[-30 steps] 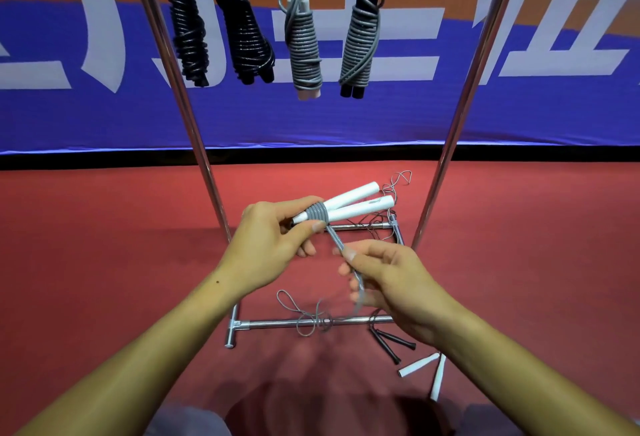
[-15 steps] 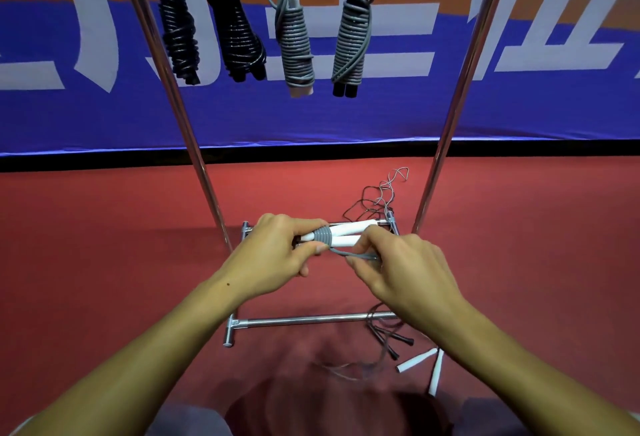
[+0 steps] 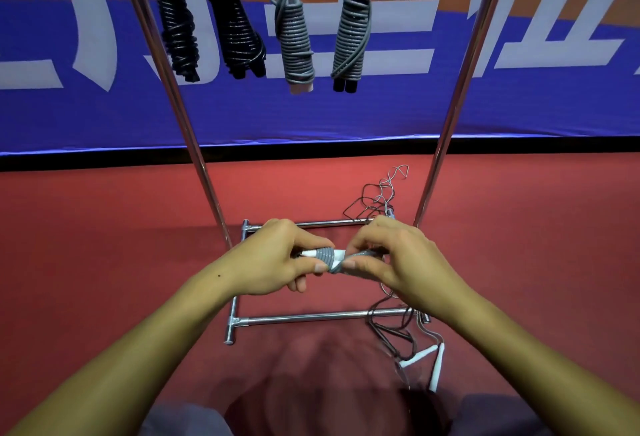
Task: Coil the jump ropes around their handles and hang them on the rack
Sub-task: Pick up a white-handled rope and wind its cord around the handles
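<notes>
Status: four ropes hung, fifth rope in winding, at least two more on the floor.

My left hand grips the white handles; my right hand pinches the grey cord, with only a few turns laid on. Four coiled ropes hang on the rack. Loose ropes lie on the floor by its base, not yet coiled.
</notes>
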Demonstrator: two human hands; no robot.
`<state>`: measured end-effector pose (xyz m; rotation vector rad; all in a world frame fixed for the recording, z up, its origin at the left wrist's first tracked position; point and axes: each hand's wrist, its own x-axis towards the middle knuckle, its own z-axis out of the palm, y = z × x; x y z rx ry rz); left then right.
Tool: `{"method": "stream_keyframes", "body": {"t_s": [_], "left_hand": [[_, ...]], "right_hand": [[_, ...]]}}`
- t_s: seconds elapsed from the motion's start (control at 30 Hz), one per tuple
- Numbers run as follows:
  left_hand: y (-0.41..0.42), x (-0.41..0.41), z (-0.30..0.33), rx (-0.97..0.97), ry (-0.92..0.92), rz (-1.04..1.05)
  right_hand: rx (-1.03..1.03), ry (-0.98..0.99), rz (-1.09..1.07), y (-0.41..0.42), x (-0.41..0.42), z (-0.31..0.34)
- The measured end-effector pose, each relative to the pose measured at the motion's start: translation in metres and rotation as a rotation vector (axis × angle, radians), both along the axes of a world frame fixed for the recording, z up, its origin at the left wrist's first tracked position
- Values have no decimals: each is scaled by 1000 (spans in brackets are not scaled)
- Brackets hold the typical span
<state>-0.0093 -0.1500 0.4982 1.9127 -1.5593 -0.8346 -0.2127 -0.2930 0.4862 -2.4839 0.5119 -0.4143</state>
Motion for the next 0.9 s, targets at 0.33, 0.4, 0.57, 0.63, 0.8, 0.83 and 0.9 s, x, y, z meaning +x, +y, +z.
{"method": "stream_keyframes", "body": {"t_s": [0.33,0.4,0.57,0.63,0.8,0.83,0.9], "left_hand": [[4,-1,12,68,188,-113],[6,-1,14,67,231,-118],[8,-2,17,69,270,-123],[9,-3,16,61,305,-112],[9,-4,19,35,384,-111],[9,-4,20,25,394,-115],[10,-4,22,7,418,-127]], "right_hand": [[541,-70,162,-14,3,1],[615,-68,165,-14,2,2],[784,-103,127,-11,1,5],[824,-125,105,-11,1,5],[925,-129,66,-9,0,9],[956,-125,60,-8,0,11],[1020,-122,63,-8,-1,10]]}}
